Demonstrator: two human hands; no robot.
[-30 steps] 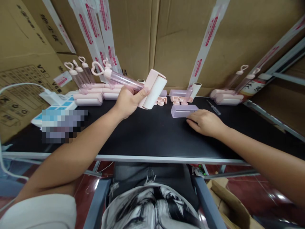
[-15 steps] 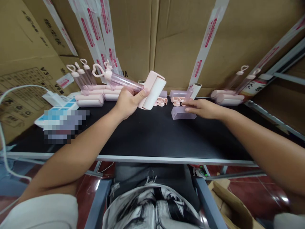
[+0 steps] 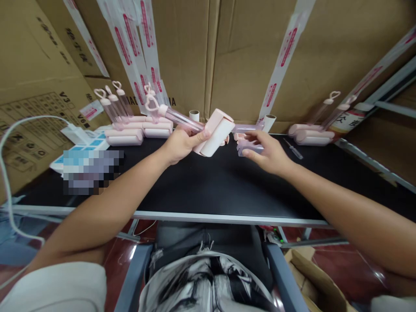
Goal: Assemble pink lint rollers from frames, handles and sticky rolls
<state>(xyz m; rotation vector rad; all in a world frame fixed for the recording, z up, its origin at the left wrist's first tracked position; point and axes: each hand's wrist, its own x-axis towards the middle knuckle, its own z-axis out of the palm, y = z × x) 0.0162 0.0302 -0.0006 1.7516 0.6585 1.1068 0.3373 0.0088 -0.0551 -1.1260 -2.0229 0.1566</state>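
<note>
My left hand (image 3: 180, 145) is closed round a pink lint roller (image 3: 214, 132) with a white paper roll and a clear handle ending in a heart-shaped loop. The roller is raised and tilted above the black tabletop. My right hand (image 3: 271, 151) has its thumb and fingers around a translucent purple cover (image 3: 249, 148), gripping it at its right end. Behind that cover lie another translucent cover (image 3: 247, 128) and small pink parts (image 3: 239, 136), partly hidden by my fingers. A white paper roll (image 3: 269, 123) stands beside them.
Several assembled rollers (image 3: 125, 136) stand at the back left, near a power strip (image 3: 85, 149). More rollers (image 3: 314, 137) and a bottle (image 3: 349, 118) are at the back right. A screwdriver (image 3: 294, 149) lies nearby. Cardboard (image 3: 182, 56) rises behind the black table (image 3: 201, 190).
My left hand has moved slightly right and down with the roller. My right hand has closed on the purple cover, which is now tilted. The screwdriver, hidden before, now shows.
</note>
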